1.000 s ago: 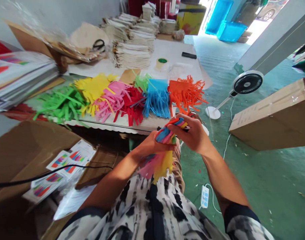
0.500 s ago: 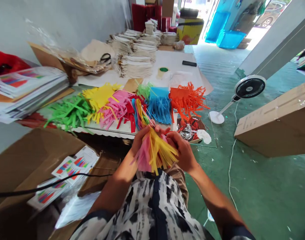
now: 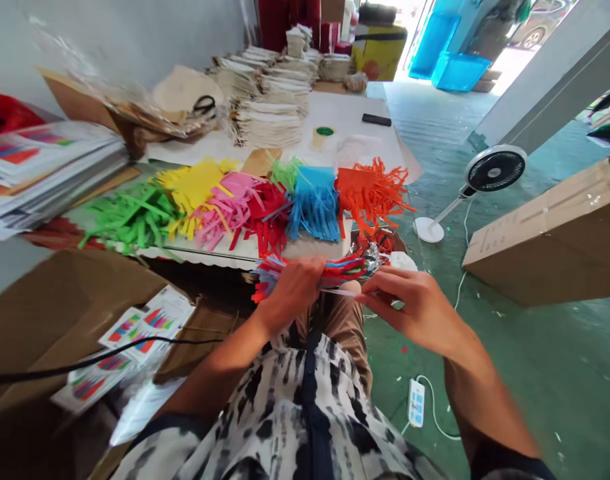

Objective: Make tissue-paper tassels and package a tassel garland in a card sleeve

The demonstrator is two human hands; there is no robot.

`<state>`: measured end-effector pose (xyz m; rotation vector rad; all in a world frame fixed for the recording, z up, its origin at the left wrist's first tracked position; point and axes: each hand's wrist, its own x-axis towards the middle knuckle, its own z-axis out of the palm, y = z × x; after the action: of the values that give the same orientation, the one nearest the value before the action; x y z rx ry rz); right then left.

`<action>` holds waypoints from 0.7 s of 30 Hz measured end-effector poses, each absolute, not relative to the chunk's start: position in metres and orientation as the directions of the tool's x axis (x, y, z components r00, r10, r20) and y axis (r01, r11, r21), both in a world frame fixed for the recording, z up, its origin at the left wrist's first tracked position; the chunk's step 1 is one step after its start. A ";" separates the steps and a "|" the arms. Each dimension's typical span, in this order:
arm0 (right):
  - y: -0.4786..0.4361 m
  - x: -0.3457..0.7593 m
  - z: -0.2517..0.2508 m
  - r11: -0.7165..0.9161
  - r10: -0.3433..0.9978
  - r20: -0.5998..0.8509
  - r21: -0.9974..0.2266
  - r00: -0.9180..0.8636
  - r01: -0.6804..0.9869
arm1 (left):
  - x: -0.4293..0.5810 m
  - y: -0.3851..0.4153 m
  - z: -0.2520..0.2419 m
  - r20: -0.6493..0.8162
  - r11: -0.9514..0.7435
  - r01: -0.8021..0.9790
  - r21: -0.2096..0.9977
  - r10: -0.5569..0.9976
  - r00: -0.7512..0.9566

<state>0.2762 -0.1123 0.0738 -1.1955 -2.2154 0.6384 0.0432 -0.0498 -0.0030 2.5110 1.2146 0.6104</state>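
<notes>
My left hand (image 3: 297, 287) is wrapped round a bundle of paper tassels (image 3: 345, 268), red, blue and other colours, held sideways above my lap. Its fringed ends stick out to the left of the fist. To the right, my right hand (image 3: 409, 300) pinches a thin white string (image 3: 341, 291) that runs from the bundle. Along the table's front edge lie fringed paper piles: green (image 3: 135, 217), yellow (image 3: 195, 190), pink (image 3: 229, 203), red (image 3: 269, 212), blue (image 3: 315, 203) and orange (image 3: 372, 190).
Stacks of whitish bundles (image 3: 269, 113), a tape roll (image 3: 325, 135), scissors (image 3: 203, 107) and a black object (image 3: 377, 120) lie farther back. A floor fan (image 3: 495, 170), carton (image 3: 545, 233) and power strip (image 3: 416, 403) are at right. An open cardboard box (image 3: 59, 320) stands left.
The tassel bundle has turned from hanging with its fringe down to lying sideways in my left hand. My right hand has moved right, away from the bundle, drawing out the white string.
</notes>
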 end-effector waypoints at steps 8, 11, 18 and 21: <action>-0.068 0.283 0.042 0.275 0.903 0.081 -0.863 -0.422 0.424 | 0.049 -0.071 0.007 0.397 -0.904 0.386 0.184 0.428 0.812; -0.066 0.277 0.018 0.114 0.899 -0.026 -0.950 -0.437 0.291 | 0.044 -0.067 0.001 0.514 -0.909 0.313 0.274 0.414 0.751; -0.084 0.241 -0.004 0.086 0.960 0.067 -0.994 -0.271 0.061 | 0.041 -0.066 -0.037 0.547 -0.682 0.171 0.711 0.689 0.475; -0.087 0.228 -0.005 0.119 0.959 0.104 -0.992 -0.262 0.041 | 0.039 -0.068 -0.053 0.547 -0.619 0.163 0.768 0.767 0.334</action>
<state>0.2285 -0.0872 -0.0046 -1.0294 -1.4936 1.2839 0.0385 -0.0678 -0.0527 1.9962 0.8129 1.2899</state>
